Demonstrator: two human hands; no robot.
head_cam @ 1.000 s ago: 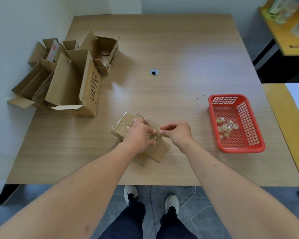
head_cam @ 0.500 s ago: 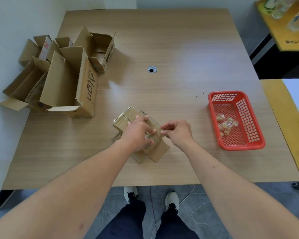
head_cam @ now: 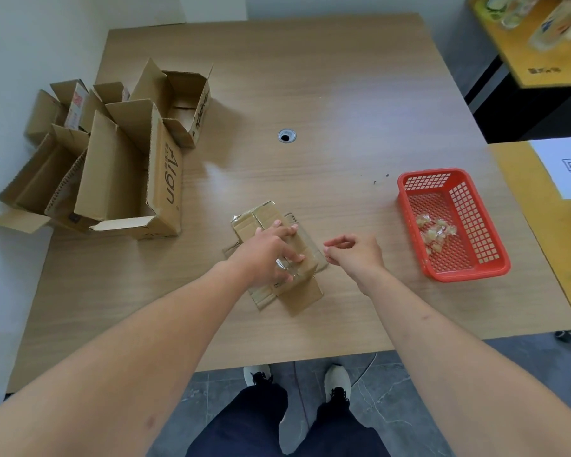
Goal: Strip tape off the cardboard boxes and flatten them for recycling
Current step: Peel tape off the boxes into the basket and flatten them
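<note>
the left hand (head_cam: 271, 252) lies on top of the small cardboard box (head_cam: 279, 255) near the front of the counter (head_cam: 327, 94), fingers stretched forward over the lid and pressing it down, with a crumpled bit of clear tape (head_cam: 285, 267) showing under the thumb side; whether the thumb pinches that tape i cannot tell. the right hand (head_cam: 355, 253) hovers just beside the box's right edge, apart from it, its fingers loosely curled with the thumb and forefinger tips close together; if a sliver of tape sits between them, it is too small to make out. the box is squat, still taped along its top seam, and its lower flaps splay out flat toward the person.

further right, well apart from the hands, a red plastic basket (head_cam: 495, 258) stands on the counter with a small heap of balled-up tape scraps (head_cam: 437, 230) inside. off to the left, at the counter's edge by the wall, a cluster of opened cardboard boxes (head_cam: 112, 166) stands with flaps up, the nearest one printed "align" on its side. a round cable hole (head_cam: 286, 136) sits mid-counter. below the counter's front edge show dark trousers and white shoes (head_cam: 337, 380) on a grey floor.
</note>
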